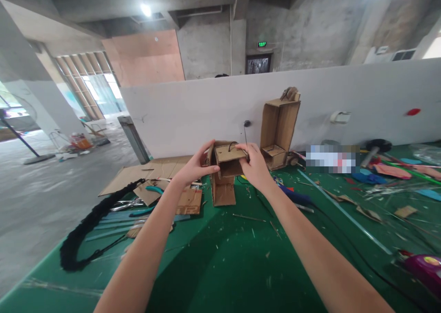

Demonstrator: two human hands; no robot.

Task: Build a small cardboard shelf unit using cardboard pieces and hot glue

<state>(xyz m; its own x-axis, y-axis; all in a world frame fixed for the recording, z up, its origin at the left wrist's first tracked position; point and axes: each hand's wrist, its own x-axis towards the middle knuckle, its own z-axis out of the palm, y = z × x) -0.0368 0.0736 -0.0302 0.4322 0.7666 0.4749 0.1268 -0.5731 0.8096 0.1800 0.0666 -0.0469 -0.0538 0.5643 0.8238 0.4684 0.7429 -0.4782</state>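
Observation:
A small open-fronted cardboard box stands upright on the green table, with a flap-like cardboard piece at its top. My left hand grips the box's upper left side, thumb across the front edge. At the upper right, my right hand pinches the edge of the top piece. A thin dark loop, like wire or cord, curves over that top piece. Behind and to the right stands a taller cardboard box, open at the front, with a round cardboard part on top. Some of my fingertips are hidden behind the cardboard.
Left lie a black fuzzy strip, flat cardboard and teal-handled pliers. A blue glue gun trails a cord at right. Farther right are plastic strips, scraps and a purple object. A white partition rises behind the table.

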